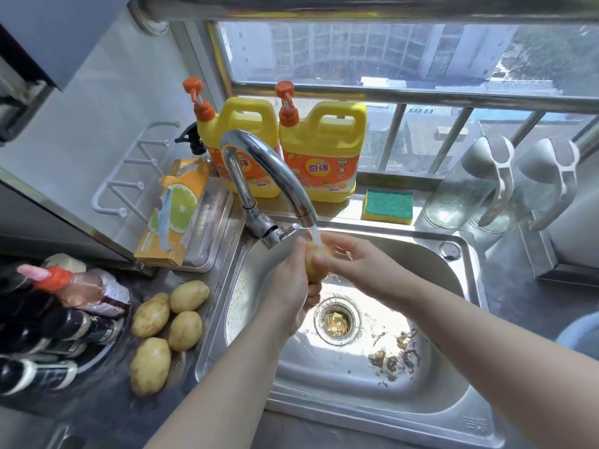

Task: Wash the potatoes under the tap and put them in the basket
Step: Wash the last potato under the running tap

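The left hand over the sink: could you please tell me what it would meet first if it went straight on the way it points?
Probably the tap: the left hand, gripping a potato, points towards its spout close ahead, though depth is unclear.

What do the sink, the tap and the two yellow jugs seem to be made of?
The sink looks like brushed stainless steel: grey sheen, soft reflections, pressed rim. The tap is metal, probably chrome-plated: mirror-bright highlights. The jugs seem to be glossy opaque plastic: moulded handles, uniform yellow colour.
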Demonstrator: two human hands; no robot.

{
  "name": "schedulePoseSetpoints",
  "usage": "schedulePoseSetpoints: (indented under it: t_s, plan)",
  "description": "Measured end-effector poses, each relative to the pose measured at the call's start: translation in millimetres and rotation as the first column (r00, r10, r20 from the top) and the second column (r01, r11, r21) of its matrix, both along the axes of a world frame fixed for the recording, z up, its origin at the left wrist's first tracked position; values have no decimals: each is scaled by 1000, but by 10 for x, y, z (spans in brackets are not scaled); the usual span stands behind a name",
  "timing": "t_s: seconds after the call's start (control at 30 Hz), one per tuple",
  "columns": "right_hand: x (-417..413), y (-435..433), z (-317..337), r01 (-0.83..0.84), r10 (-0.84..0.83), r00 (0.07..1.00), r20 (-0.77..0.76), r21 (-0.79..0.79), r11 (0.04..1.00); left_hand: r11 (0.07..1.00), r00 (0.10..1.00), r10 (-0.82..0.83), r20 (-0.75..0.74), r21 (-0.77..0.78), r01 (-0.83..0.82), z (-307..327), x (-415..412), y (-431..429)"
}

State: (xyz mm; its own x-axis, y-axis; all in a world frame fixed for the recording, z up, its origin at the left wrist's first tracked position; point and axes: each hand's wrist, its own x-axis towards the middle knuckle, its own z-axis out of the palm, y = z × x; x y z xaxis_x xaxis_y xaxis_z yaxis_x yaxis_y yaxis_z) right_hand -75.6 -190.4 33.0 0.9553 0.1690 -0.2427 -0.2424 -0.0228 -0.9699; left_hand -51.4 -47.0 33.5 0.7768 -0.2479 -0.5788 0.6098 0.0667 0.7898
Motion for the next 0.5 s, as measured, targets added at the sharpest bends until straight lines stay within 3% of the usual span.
schedulePoseSetpoints:
  t_s: [0.1,0.17,0.3,0.4,0.5]
  plan:
    - [6,-49,-16,-46,60,996,66,-201,978,999,999,-43,-15,31,43,12,61,-3]
    - [20,-77,-22,-18,47,993,107,-256,966,998,998,-68,2,18,68,48,68,-2]
    - [49,-94,-43,65,-43,992,121,-186,980,986,988,-120,95,-102,130,41,25,50]
    - [42,-116,-79,88,-78,994,81,-129,988,968,950,-242,197,-17,250,-11,-49,132]
    - [33,-115,-67,69,-62,996,61,-126,990,962,946,-262,192,-26,272,-15,-80,162]
